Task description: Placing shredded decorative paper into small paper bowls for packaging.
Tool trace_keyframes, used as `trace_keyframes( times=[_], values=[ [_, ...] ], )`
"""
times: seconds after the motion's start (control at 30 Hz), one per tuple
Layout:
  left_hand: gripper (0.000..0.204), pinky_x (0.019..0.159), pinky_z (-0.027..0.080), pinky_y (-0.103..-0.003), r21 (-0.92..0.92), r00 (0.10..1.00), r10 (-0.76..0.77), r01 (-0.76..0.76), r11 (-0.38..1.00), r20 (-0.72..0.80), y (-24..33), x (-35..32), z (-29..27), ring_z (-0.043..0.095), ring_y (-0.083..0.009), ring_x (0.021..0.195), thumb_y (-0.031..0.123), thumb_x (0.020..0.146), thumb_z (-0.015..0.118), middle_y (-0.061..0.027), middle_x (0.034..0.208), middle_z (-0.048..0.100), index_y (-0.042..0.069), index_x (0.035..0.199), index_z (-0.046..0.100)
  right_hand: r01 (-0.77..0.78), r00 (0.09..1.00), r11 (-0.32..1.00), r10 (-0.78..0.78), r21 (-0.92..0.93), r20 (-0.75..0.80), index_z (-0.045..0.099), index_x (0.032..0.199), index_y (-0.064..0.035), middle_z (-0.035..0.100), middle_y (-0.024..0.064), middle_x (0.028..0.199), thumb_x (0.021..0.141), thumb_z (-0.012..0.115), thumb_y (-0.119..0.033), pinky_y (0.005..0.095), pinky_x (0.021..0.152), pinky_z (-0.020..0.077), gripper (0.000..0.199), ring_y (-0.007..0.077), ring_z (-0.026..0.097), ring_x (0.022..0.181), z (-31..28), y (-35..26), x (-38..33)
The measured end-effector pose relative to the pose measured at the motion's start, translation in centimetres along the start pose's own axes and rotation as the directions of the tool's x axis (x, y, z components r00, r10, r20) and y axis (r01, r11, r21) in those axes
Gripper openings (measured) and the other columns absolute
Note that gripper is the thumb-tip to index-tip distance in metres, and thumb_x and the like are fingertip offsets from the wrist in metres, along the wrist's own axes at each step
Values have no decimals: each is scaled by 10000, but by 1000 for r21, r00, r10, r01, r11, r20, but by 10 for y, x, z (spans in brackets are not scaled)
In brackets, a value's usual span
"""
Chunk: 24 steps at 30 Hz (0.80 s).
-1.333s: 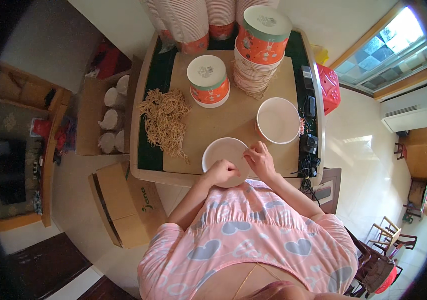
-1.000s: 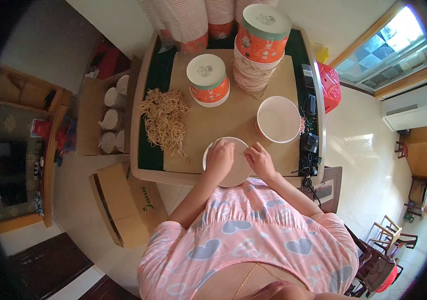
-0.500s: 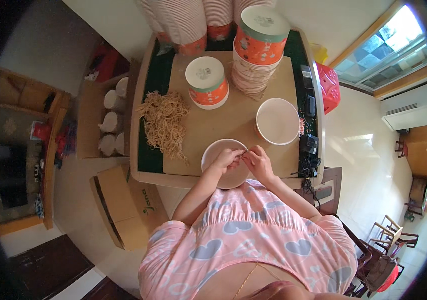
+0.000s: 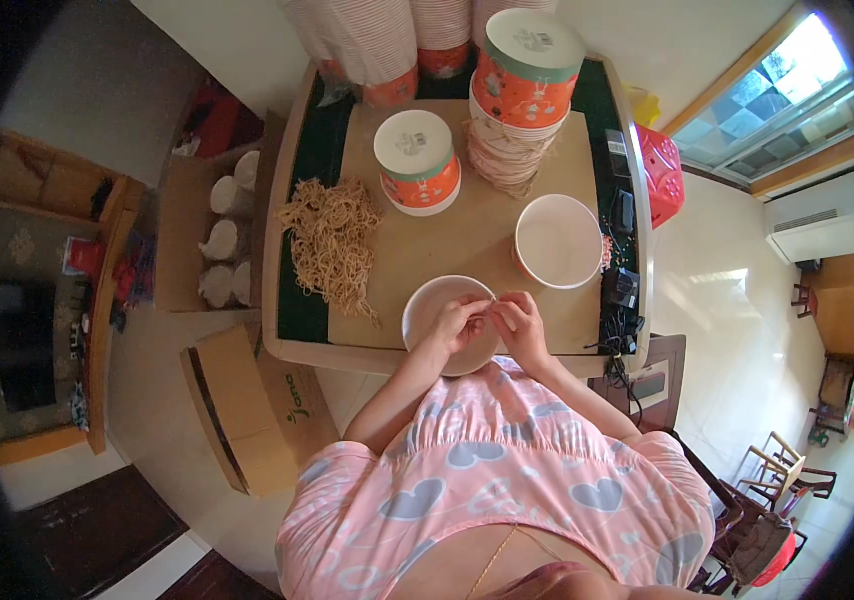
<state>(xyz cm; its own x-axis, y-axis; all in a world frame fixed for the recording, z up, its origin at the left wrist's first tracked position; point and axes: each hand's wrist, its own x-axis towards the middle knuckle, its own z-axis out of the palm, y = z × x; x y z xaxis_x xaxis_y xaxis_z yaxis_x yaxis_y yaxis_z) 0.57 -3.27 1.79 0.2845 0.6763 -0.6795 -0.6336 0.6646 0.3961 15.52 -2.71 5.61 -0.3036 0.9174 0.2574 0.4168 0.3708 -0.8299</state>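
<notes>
Two lidded tubs (image 4: 417,160) stand finished; both hands, left (image 4: 457,322) and right (image 4: 519,322), pinch something thin over the open bowl (image 4: 422,310) at the counter (image 4: 477,235) edge. Another bowl (image 4: 558,241) and the rubber bands (image 4: 332,245) wait.

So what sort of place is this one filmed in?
Probably a room at home used for piecework packing. Tall stacks of paper tubs crowd the back of a table, cardboard boxes sit on the tiled floor, and both hands work over an open white tub.
</notes>
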Motion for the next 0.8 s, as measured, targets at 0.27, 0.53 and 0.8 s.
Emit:
trace_keyframes(
  times=[0.27, 0.53, 0.8],
  values=[
    [57, 406, 290, -159, -132, 994, 43, -30, 991, 97, 0, -3, -16, 451, -48, 518, 146, 841, 596, 42, 670, 530, 91, 837, 582, 87, 996, 996, -86, -19, 30, 621, 867, -38, 554, 117, 922, 761, 652, -41, 349, 704, 474, 110, 259, 562, 845, -2, -10, 10],
    [73, 493, 412, -217, 609, 768, 640, -501, 615, -14, 5, -11, 7, 522, -74, 559, 94, 808, 641, 8, 640, 575, 27, 837, 630, -186, 982, 970, 186, 157, 16, 604, 874, -4, 562, 91, 831, 801, 619, -26, 273, 659, 488, 78, 187, 592, 767, 11, -7, 23],
    [69, 575, 468, -252, 852, 571, 781, -514, 99, 254, 6, -31, 20, 595, -108, 649, 74, 788, 646, -89, 730, 623, 31, 833, 616, -308, 950, 916, 313, 257, 22, 633, 850, -25, 577, 86, 795, 787, 626, -34, 265, 615, 465, 64, 167, 569, 681, 16, 14, 25]
  ],
)
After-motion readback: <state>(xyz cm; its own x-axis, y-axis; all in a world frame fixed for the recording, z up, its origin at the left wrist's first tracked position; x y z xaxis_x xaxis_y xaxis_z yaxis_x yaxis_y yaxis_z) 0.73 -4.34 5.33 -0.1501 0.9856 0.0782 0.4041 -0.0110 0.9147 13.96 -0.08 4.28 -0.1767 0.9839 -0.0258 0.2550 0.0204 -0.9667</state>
